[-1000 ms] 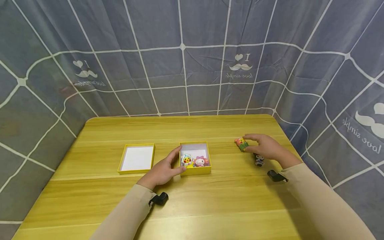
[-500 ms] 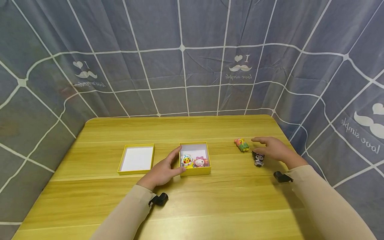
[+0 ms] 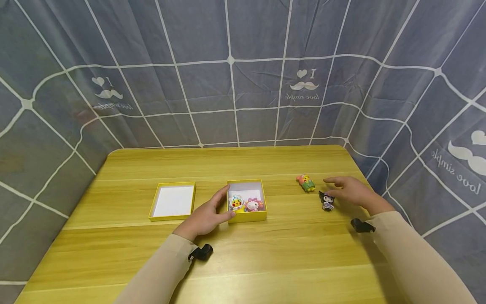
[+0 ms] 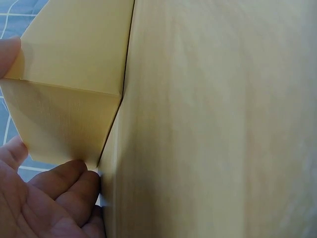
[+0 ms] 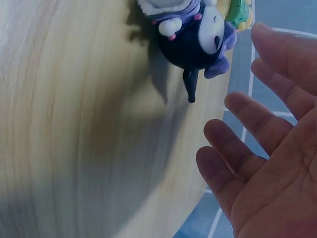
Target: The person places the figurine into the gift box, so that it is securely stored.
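Note:
My left hand [image 3: 203, 216] holds the left end of an open yellow box [image 3: 248, 217]. Its thumb lies at the front wall and a finger at the back corner, while the other fingers are bent beside the end wall [image 4: 59, 116]. Inside the box are a yellow figurine [image 3: 237, 203] with a pale blue-white hood and a pink-and-white figurine [image 3: 253, 205]. My right hand [image 3: 351, 192] hovers with relaxed, spread fingers, holding nothing. Close by its fingertips stands a black-and-purple figurine [image 3: 327, 201], also large in the right wrist view. A pink, yellow and green figurine [image 3: 306, 183] lies farther left.
A yellow-edged lid [image 3: 174, 201], white inside, lies left of the box on the wooden table [image 3: 265, 257]. A grey-blue curtain [image 3: 205, 88] with white lines hangs behind the table and along both sides.
My right hand has drawn back to the right, away from the pink, yellow and green figurine, uncovering the black-and-purple one. My left hand and the box have stayed put.

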Demonstrator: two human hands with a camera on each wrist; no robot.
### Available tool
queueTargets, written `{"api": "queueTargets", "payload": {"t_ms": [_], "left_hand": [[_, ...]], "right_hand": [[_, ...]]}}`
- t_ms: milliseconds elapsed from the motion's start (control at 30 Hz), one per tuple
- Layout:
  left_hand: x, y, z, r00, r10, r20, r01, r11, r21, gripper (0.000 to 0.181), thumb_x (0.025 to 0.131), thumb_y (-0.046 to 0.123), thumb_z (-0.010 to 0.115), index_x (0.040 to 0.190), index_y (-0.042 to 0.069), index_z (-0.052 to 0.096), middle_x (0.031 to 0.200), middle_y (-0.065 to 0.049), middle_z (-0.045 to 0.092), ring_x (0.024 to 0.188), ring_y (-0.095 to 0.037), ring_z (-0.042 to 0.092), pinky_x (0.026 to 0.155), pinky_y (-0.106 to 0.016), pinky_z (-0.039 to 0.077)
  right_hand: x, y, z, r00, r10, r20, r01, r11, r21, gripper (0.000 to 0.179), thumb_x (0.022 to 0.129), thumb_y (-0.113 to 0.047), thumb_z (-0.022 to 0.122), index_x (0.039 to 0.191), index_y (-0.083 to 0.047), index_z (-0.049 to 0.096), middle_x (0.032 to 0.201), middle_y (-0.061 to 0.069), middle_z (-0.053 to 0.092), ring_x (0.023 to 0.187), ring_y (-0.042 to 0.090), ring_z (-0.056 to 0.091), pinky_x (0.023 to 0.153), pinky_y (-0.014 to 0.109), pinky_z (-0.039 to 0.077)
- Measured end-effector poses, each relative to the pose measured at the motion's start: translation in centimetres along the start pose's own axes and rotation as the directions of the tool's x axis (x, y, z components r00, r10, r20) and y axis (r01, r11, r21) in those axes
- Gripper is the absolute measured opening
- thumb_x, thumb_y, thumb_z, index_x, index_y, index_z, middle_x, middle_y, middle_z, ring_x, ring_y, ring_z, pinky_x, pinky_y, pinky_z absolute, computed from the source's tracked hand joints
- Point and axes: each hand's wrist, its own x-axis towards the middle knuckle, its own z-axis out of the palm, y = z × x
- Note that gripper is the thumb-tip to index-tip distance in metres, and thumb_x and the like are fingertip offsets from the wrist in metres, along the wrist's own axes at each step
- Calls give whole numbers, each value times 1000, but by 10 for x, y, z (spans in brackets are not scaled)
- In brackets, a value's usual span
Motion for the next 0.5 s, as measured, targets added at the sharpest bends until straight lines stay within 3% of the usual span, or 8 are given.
{"api": "queueTargets", "payload": {"t_ms": [500], "left_hand": [[-1,3,0,1000,-15,-3,15,1000,16,92,96,55,72,167,48,15,173,-7,29,160,-30,31,128,-57,29]], "right_hand": [[0,15,8,998,-17,62,10,995,100,57,102,-25,70,149,4,55,143,31,61,127,49,64,107,63,51]]}}
